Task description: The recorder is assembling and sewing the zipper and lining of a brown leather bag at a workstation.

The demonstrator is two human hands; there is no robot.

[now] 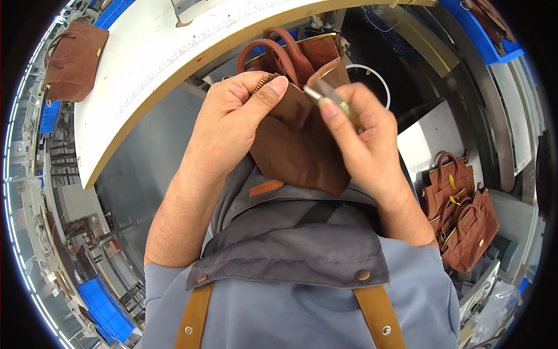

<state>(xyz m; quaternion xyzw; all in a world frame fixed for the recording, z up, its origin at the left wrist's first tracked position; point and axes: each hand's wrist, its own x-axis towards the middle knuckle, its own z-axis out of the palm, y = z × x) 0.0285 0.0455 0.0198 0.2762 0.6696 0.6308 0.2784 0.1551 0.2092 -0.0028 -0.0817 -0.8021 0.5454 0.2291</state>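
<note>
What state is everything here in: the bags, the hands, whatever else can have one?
Held bag: open at the top, handles raised.
Left hand: closed, pinching the bag's edge at the brass-coloured zip.
Right hand: closed on a tool.
Metal-tipped tool: gripped, blurred.
Far-left bag: unheld; closure unclear.
Bags at right: grouped together, unheld.
Grey apron: worn, creased.

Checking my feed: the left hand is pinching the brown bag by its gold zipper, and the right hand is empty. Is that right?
Not quite: the right hand isn't empty. The head view shows it holding a small metal-tipped tool. The left hand does pinch the brown bag by its gold zipper.
</note>
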